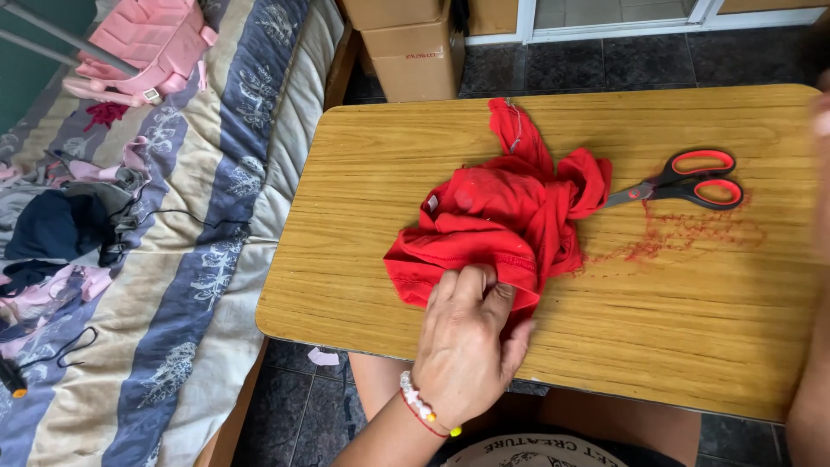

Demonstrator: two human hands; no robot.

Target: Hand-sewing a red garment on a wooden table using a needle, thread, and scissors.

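- Left hand (467,342) is down on the table (363,216), fingers curled over the near hem of the red cloth (501,220) and gripping it, knuckles up.
- A bead bracelet (421,406) with a red thread sits on that wrist, just behind the hand.
- The cloth lies bunched in a heap straight ahead of the left hand, spreading away from the fingers toward the table's middle, one twisted end poking up at the far side.
- Right hand (821,121) is only a blurred sliver at the right edge; whether it is loose or clenched, I cannot tell.
- Scissors (687,183), red and black handles, lie flat between the cloth and the right hand, well ahead and to the right of the left hand, blades pointing at the cloth, tips just beside it.
- Red thread scraps (683,235) are scattered on the wood just nearer than the scissors, trailing back toward the cloth.
- Far off to the left of the left hand, a bed (216,285) with a striped cover runs alongside the table, clothes (60,225) and a pink bag (147,43) on it.
- Beyond the table, past the cloth, cardboard boxes (415,52) stand on the dark tiled floor.
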